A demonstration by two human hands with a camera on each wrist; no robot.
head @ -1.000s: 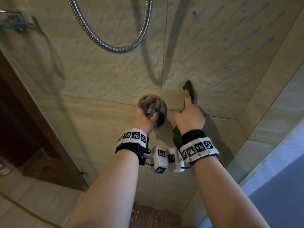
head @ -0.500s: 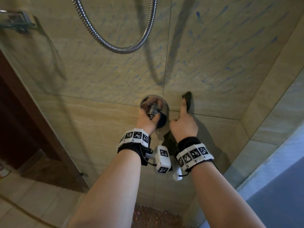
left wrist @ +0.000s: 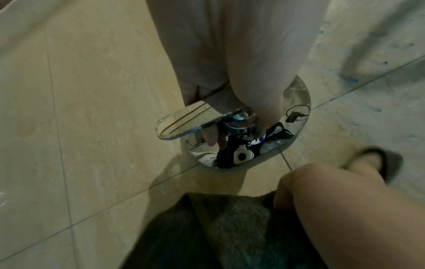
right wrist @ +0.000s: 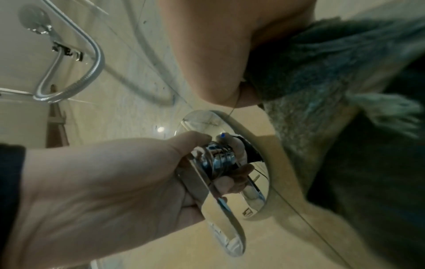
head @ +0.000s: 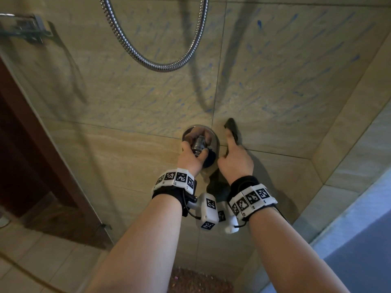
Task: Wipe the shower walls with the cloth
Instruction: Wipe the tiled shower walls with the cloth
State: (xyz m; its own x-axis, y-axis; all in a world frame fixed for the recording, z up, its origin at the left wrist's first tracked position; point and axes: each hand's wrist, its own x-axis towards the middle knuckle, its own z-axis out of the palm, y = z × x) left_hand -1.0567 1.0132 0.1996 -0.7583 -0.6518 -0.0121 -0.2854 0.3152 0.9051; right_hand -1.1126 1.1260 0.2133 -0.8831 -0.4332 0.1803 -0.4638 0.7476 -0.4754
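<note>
A dark grey cloth (head: 232,126) lies against the beige tiled shower wall (head: 285,85), just right of the round chrome valve plate (head: 191,130). My right hand (head: 233,159) holds the cloth, with the index finger stretched up along it and pressing it to the tile; more cloth (left wrist: 232,225) hangs below the palm. My left hand (head: 193,156) grips the chrome valve handle (right wrist: 220,203) in the middle of the plate. In the right wrist view the cloth (right wrist: 322,76) bunches under my right hand, close beside the plate.
A chrome shower hose (head: 160,65) loops on the wall above the hands, and the shower head (right wrist: 34,20) sits higher up. Blue streaks mark the upper tiles. A glass panel with a metal bracket (head: 29,28) stands at left, a side wall (head: 349,144) at right.
My right hand with the cloth has slid left along the wall, closer to the valve plate. The left hand stays on the handle.
</note>
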